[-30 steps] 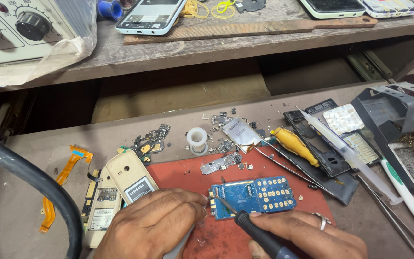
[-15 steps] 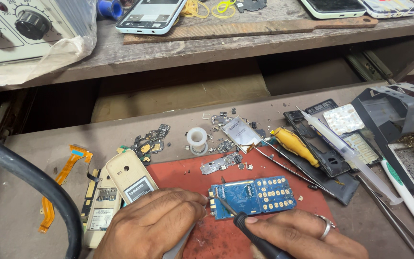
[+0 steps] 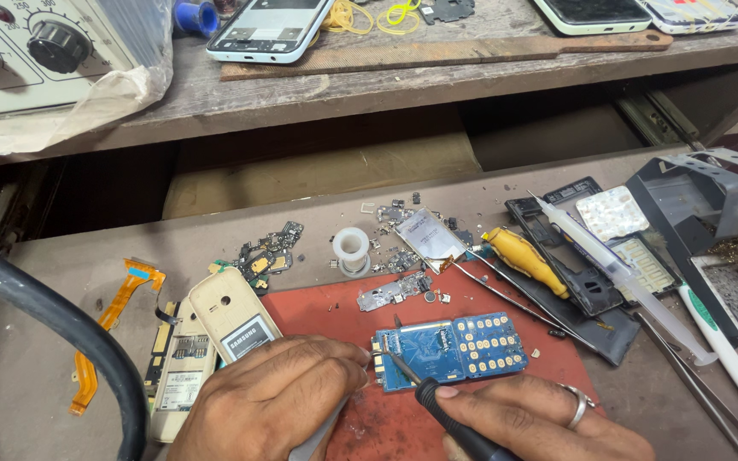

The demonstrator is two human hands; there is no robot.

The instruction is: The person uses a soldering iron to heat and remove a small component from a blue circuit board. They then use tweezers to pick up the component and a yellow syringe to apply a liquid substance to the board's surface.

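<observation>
The bottom edge cuts off the soldering iron (image 3: pixel 450 423) handle and both wrists. The left hand (image 3: pixel 279 401) hides the grey tool beneath it and the circuit board's (image 3: pixel 450 350) left end. The scattered small parts (image 3: pixel 395 248) on the table (image 3: pixel 36 341) are too small to identify.

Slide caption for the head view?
Right hand touches a soldering iron to a blue circuit board; left hand steadies it.
</observation>
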